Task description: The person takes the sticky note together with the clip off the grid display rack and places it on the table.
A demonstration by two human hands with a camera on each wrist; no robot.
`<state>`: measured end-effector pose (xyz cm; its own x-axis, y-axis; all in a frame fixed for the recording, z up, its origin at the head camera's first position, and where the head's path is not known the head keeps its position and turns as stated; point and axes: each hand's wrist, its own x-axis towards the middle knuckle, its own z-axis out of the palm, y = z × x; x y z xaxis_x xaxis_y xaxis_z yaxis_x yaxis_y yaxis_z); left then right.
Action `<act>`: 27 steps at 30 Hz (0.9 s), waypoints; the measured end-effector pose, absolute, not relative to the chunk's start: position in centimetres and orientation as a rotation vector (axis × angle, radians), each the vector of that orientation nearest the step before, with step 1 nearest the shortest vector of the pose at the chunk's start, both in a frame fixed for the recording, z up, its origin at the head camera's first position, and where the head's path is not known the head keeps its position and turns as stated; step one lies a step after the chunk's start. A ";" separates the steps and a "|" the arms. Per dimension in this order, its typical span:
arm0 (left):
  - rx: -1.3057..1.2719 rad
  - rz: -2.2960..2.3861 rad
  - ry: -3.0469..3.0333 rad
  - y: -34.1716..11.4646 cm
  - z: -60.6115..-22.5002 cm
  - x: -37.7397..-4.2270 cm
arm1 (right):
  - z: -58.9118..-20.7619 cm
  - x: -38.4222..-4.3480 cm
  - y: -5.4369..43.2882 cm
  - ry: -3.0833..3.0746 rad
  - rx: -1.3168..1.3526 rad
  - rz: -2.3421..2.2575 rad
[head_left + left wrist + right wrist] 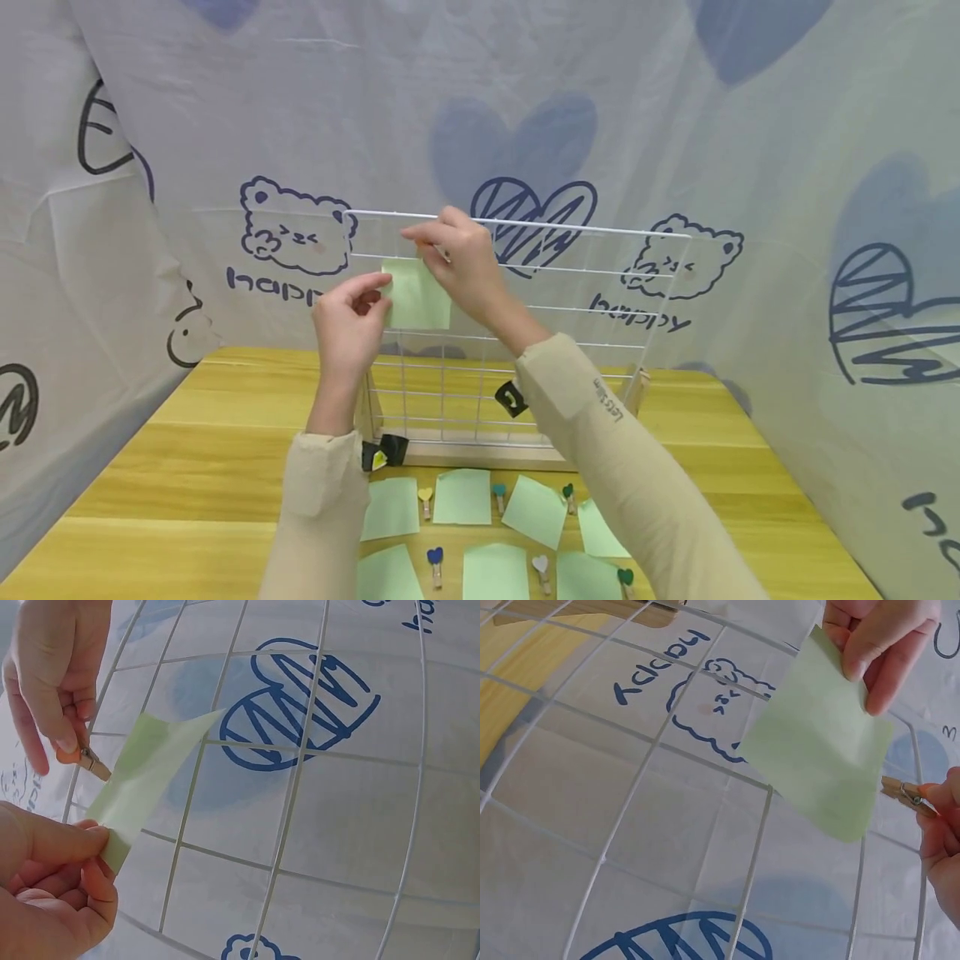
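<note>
My left hand pinches a pale green paper note by its left edge, between thumb and fingers. The note is held up in front of the upper left part of a white wire grid. Above the note's top edge, my right hand pinches a small wooden clothespin with an orange end. The clothespin's tip is right at the note's edge in both wrist views; whether it bites the paper I cannot tell.
The grid stands in a wooden base on a wood-grain table. Several green notes lie in rows in front, with heart-topped clothespins between them. Black clips or tape pieces sit near the base. A printed cloth hangs behind.
</note>
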<state>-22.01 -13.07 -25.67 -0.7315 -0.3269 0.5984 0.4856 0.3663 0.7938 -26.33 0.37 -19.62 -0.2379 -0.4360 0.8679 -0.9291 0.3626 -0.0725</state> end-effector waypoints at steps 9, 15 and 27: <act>-0.155 -1.508 -1.893 -12.9 -25.8 -21.1 | -19.6 -25.7 2.7 -1.914 1.138 0.977; -0.155 -1.523 -1.916 -12.6 -25.9 -20.7 | -20.1 -25.4 3.9 -1.840 1.174 1.076; -0.208 -1.547 -1.900 -11.6 -26.4 -19.8 | -21.1 -24.1 6.2 -1.822 1.165 1.193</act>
